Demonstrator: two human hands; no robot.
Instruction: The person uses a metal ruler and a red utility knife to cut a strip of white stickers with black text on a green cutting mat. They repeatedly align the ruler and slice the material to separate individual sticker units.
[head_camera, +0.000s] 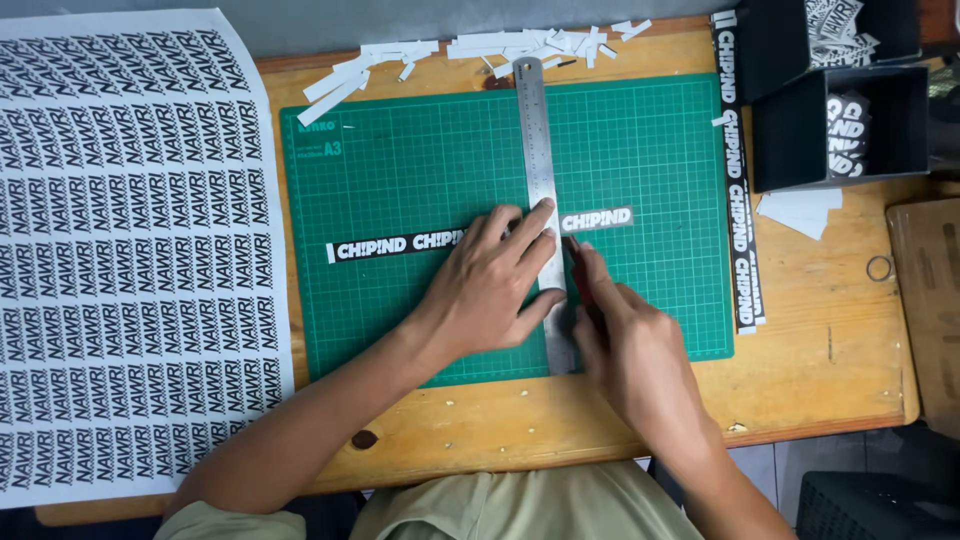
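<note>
The left hand (490, 285) presses spread fingers on the steel ruler (540, 170) across the label strip (400, 244), one label (597, 219) already free beyond the fingertips, several uncut, while the right hand (625, 340) grips what seems a knife (578, 262).

Ruler (537, 150) on mat (400, 180), across label strip (400, 244); sheet (120, 250) left.

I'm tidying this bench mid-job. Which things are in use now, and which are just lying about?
In use: left hand, right hand, steel ruler, label strip, green cutting mat.
Lying about: printed sheet, paper offcuts, black boxes, spare strip.
</note>
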